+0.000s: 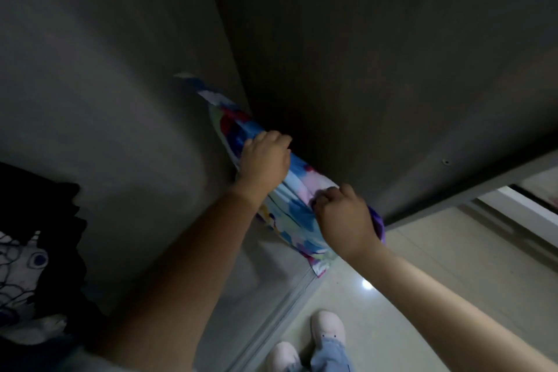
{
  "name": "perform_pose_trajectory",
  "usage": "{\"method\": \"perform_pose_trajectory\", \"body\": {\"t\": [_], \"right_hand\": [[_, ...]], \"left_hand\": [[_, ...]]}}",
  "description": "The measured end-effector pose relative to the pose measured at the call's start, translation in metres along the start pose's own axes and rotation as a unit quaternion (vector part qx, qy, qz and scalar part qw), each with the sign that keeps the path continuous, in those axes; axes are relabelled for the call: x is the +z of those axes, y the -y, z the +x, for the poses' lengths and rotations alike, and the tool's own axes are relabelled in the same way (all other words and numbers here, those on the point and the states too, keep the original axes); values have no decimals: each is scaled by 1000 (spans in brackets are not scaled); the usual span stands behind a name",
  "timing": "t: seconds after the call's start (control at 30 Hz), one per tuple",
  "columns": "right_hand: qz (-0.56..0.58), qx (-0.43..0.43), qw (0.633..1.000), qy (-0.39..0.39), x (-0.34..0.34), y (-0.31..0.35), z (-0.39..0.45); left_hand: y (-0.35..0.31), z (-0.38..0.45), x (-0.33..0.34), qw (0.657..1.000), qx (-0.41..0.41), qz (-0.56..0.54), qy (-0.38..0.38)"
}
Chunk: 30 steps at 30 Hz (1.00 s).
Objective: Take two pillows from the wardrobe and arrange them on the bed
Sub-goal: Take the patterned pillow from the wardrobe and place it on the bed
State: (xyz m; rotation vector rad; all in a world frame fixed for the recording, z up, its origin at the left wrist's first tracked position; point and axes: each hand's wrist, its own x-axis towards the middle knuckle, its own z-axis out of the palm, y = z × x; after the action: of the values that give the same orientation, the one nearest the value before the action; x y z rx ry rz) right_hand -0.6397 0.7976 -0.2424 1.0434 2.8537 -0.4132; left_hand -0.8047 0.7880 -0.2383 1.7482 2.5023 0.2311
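A pillow (pixel 290 208) in a bright blue, pink and red patterned cover stands on edge inside the dark wardrobe, pressed against its right inner wall (pixel 362 69). My left hand (pixel 264 160) grips the pillow's upper middle part. My right hand (pixel 344 214) is closed on its nearer end, close to the wardrobe's bottom front edge. The pillow's far corner reaches up into the dim interior. No second pillow or bed shows.
Dark and white patterned clothes (pixel 33 257) hang or lie at the left inside the wardrobe. The wardrobe's bottom rail (pixel 283 308) runs diagonally below the pillow. Glossy pale floor tiles (pixel 437 266) lie to the right, with my white shoes (pixel 327 329) at the bottom.
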Motion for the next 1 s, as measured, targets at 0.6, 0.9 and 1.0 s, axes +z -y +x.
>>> {"method": "perform_pose_trajectory", "body": {"t": [0.6, 0.9, 1.0], "right_hand": [[86, 267, 950, 139, 31, 28, -73], [51, 252, 956, 142, 85, 46, -103], [37, 204, 971, 121, 88, 57, -111]], "left_hand": [[10, -88, 25, 963, 198, 87, 162], [30, -131, 41, 919, 275, 155, 235], [37, -132, 38, 918, 265, 222, 195]]}}
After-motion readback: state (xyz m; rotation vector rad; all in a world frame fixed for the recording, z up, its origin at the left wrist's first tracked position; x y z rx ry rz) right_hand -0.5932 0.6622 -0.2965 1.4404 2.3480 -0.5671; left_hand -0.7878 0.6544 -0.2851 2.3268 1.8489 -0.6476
